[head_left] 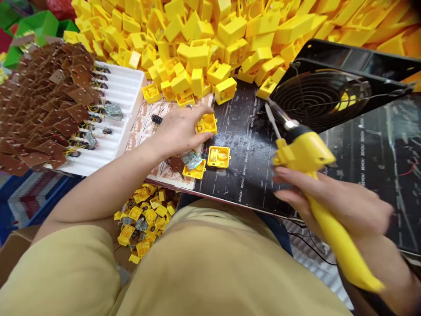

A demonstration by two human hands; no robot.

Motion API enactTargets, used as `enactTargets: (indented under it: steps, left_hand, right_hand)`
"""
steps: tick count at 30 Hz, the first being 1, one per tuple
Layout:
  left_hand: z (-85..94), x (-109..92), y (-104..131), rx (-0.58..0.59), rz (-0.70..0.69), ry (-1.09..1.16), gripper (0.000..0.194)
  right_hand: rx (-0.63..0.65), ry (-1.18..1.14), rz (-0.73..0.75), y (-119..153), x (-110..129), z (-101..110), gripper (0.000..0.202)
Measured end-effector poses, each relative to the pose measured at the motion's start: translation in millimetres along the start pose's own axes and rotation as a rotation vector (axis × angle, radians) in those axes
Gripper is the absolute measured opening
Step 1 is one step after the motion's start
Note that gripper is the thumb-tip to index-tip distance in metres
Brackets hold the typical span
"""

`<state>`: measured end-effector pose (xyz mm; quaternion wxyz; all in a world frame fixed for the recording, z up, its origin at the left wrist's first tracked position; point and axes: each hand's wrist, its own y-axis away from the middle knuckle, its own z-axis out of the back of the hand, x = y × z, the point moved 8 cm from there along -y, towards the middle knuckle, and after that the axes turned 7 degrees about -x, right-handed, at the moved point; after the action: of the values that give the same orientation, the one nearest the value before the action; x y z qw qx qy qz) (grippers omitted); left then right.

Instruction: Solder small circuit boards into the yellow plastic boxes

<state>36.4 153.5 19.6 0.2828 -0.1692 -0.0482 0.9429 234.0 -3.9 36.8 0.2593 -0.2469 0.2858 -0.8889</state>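
Note:
My right hand [342,202] is wrapped round a yellow soldering gun [305,151], whose metal tip points up and left over the black mat [243,145]. At the middle of the bench, my left hand [180,129] has its thumb and fingers around a small yellow case [207,124]. Just below that hand, a green circuit board [191,160] rests on a second yellow case [199,170]. To their right lies another open yellow case [219,157] with a round speaker grille.
Yellow cases [197,57] are heaped along the back. Brown boards [49,105] cover a white foam tray [118,87] at left. A black fan [319,96] stands at back right. More yellow parts [148,215] fill a box below the bench edge.

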Motion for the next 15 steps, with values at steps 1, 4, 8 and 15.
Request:
enactTargets:
  steps: [1,4,8,15]
  left_hand:
    - [0.1,-3,2,-0.016,-0.029,-0.045,0.042]
    - [10.0,-22,15,-0.086,-0.130,-0.123,0.028]
    - [4.6,-44,33,0.021,-0.223,-0.201,0.026]
    - [-24.2,-45,35,0.142,-0.213,-0.184,0.022]
  right_hand:
    - [0.009,0.001,0.004,-6,1,-6,0.036]
    - [0.023,-0.036,-0.023,-22,1,-21,0.031]
    - [0.001,-0.057,0.070,-39,3,-47,0.015]
    - [0.139,-0.118,0.127,-38,1,-93,0.018]
